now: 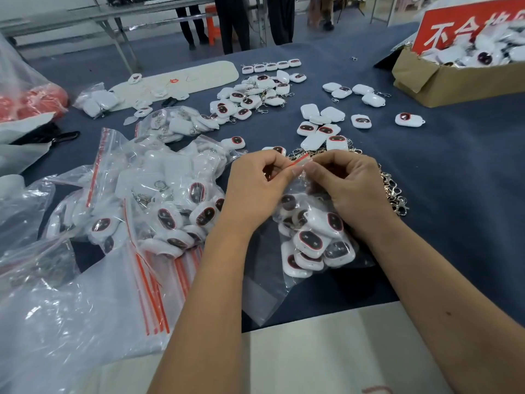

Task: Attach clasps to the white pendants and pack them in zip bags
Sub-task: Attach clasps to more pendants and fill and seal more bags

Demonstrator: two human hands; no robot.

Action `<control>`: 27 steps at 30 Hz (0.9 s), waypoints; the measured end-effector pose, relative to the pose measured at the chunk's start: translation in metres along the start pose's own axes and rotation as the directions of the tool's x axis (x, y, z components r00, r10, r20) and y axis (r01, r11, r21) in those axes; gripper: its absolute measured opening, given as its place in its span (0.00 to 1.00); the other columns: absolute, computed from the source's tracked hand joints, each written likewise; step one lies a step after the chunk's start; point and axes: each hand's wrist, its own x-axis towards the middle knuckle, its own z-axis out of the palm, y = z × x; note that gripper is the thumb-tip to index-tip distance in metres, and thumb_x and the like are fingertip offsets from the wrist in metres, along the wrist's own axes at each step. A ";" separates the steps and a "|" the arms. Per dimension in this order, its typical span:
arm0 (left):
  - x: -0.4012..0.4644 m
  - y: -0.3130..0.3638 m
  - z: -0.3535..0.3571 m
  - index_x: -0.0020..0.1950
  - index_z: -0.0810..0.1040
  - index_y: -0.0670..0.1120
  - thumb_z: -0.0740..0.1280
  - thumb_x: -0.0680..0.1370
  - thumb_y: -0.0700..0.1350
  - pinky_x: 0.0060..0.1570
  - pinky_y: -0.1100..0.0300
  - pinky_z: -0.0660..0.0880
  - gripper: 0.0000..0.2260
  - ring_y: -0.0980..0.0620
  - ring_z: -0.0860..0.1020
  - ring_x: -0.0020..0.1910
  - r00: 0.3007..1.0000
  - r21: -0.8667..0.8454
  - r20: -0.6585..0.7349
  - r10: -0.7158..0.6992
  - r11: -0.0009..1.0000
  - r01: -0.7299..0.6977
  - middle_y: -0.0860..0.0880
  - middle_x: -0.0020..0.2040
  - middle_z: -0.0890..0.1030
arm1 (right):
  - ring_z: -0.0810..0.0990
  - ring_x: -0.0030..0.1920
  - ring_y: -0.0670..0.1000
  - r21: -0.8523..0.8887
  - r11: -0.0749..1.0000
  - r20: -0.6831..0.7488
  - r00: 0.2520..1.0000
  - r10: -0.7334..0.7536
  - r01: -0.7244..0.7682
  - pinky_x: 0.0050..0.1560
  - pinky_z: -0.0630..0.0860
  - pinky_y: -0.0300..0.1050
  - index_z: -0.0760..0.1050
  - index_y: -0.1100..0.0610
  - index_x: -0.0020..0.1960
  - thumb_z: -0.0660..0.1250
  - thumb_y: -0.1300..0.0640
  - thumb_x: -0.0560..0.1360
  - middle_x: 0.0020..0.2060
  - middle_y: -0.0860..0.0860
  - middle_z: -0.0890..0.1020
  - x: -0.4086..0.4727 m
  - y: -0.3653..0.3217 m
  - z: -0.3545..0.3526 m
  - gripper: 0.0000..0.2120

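At the near middle of the dark blue cloth worktop (454,194): left hand (255,189) and right hand (349,183) pinched together on the red-striped zip strip (299,160) of a clear plastic zip bag (309,237), already filled with glossy white rounded pendants with dark red-rimmed faces (312,240). Sealing step, by the look of it, packing done for this bag. Next: fingertips run along the strip to press it fully shut, then bag set aside with the filled clear bags (170,211) to the left. Beside the right wrist, a heap of gold metal clasps (393,189); farther back, loose white pendants (250,100), some seemingly without clasps.
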 end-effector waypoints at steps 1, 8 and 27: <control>0.000 -0.002 -0.002 0.39 0.84 0.50 0.76 0.77 0.45 0.38 0.58 0.74 0.07 0.57 0.75 0.33 1.000 0.009 -0.001 -0.014 1.000 0.014 0.53 0.33 0.80 | 0.81 0.34 0.51 0.009 1.000 -0.010 1.000 0.009 -0.009 0.38 0.81 0.44 0.84 0.57 0.45 0.75 0.62 0.76 0.33 0.52 0.85 0.000 0.000 0.000 0.03; 0.001 -0.005 -0.003 0.38 0.82 0.53 0.76 0.76 0.43 0.36 0.58 0.74 0.09 0.57 0.73 0.32 0.999 0.037 -0.012 -0.036 0.999 0.036 0.56 0.31 0.78 | 0.80 0.34 0.53 0.054 0.998 -0.028 0.999 0.031 -0.030 0.38 0.82 0.46 0.84 0.59 0.45 0.75 0.63 0.77 0.33 0.55 0.83 0.002 0.003 0.000 0.02; 0.002 -0.016 -0.007 0.35 0.84 0.52 0.78 0.75 0.47 0.30 0.69 0.70 0.09 0.61 0.73 0.28 0.986 -0.060 -0.086 -0.146 0.988 0.142 0.55 0.30 0.81 | 0.83 0.30 0.47 0.147 0.988 -0.100 0.993 0.069 -0.054 0.33 0.81 0.41 0.85 0.53 0.42 0.75 0.61 0.76 0.33 0.50 0.84 0.005 0.006 -0.005 0.06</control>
